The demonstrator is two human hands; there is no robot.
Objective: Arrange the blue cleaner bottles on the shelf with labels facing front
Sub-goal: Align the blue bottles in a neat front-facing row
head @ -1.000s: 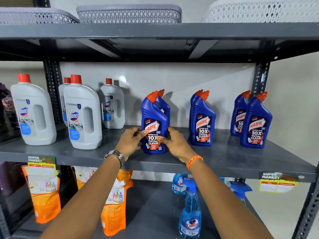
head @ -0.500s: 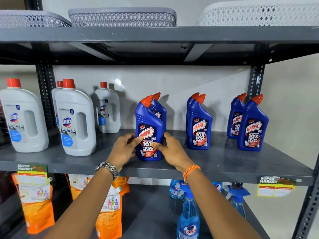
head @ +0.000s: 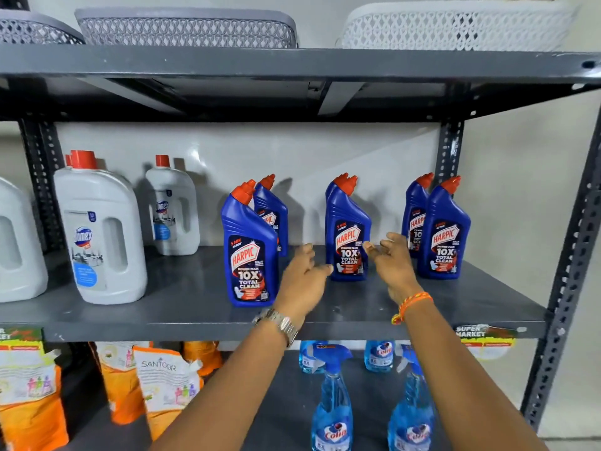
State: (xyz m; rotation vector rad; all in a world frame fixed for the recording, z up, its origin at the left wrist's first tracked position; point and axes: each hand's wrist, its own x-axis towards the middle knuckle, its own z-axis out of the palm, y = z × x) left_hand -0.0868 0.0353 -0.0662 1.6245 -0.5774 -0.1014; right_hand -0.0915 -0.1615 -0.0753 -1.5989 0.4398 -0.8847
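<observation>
Blue Harpic cleaner bottles with orange-red caps stand in three front-and-back pairs on the grey middle shelf (head: 182,297). The left front bottle (head: 249,249) stands free, label forward, with another bottle (head: 272,216) behind it. The middle bottle (head: 348,236) faces front and hides most of the one behind. At the right stand the front bottle (head: 444,236) and the rear bottle (head: 413,219). My left hand (head: 302,278) hovers open just left of the middle bottle. My right hand (head: 392,262) hovers open just right of it. Neither hand holds anything.
White Domex jugs (head: 100,236) with red caps fill the shelf's left half. Mesh baskets (head: 185,27) sit on the top shelf. Below are orange pouches (head: 166,382) and blue Colin spray bottles (head: 331,405). A dark steel upright (head: 569,255) borders the right side.
Both hands let go of the left front bottle and moved right to either side of the middle bottle. The view shifted right as well.
</observation>
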